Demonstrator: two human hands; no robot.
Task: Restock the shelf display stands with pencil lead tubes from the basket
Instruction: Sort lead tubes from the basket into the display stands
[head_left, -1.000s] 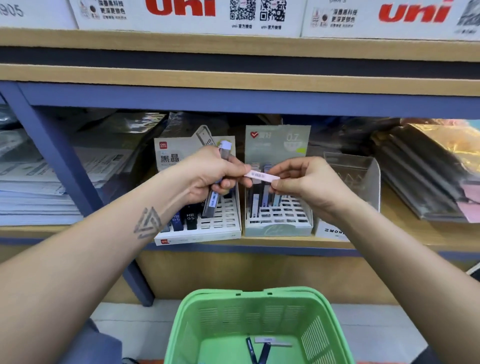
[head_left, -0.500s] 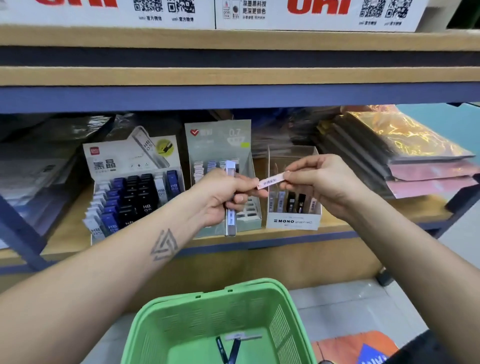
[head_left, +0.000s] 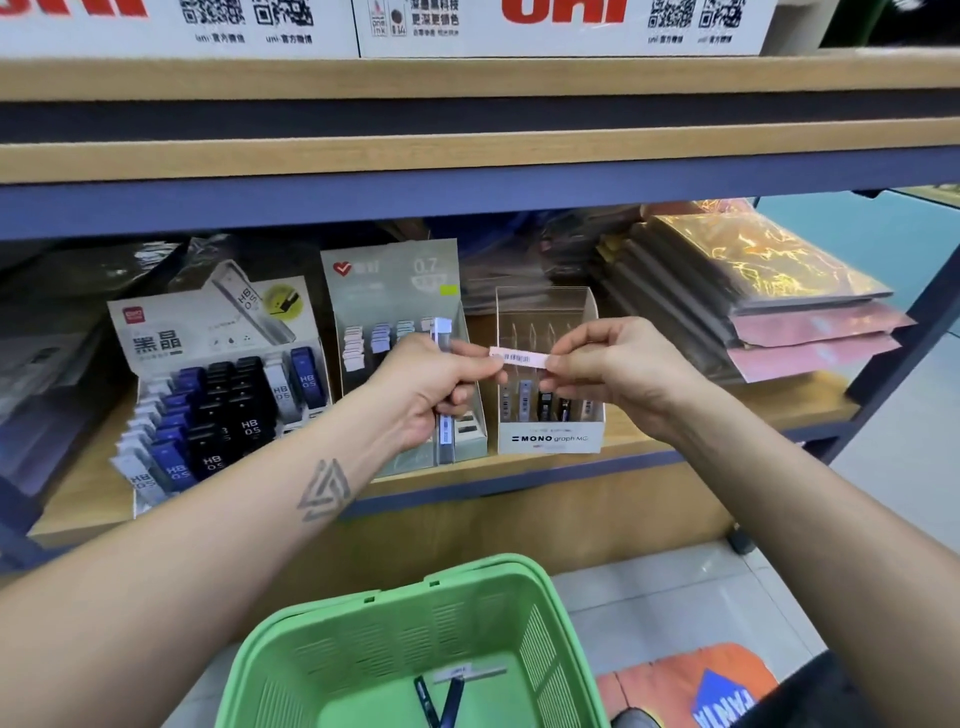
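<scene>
So the view has slid rightward over the last second: the MONO display box (head_left: 549, 410), half cut off at the edge before, now sits dead centre behind the hands, and the whole 黑晶 HB stand (head_left: 218, 395) has come into sight on the left. The hands barely changed their pose. The left hand (head_left: 431, 387) grips a grey-clear lead tube (head_left: 444, 415) upright in its curled fingers, and its fingertips also pinch one end of a small pale tube with a barcode (head_left: 518, 358). The right hand (head_left: 613, 366) pinches the other end, so that tube lies level between them, right above the MONO box.

My guess is the person was checking which stand the pale one belongs to and has settled on the MONO box (it's nearly empty, only a few tubes in the front row, so that fits).

Material-wise: the tubes are slim hard plastic sticks, slick, with paper labels. The MONO box has a clear acrylic back and a white card front. The middle 0.7 stand (head_left: 400, 322) is grey-green card with stepped slots. The basket (head_left: 405, 623) below is green perforated plastic, with three tubes or so left at the bottom. Foil-wrapped packs (head_left: 769, 291) are stacked further right on the shelf (head_left: 727, 415).
</scene>
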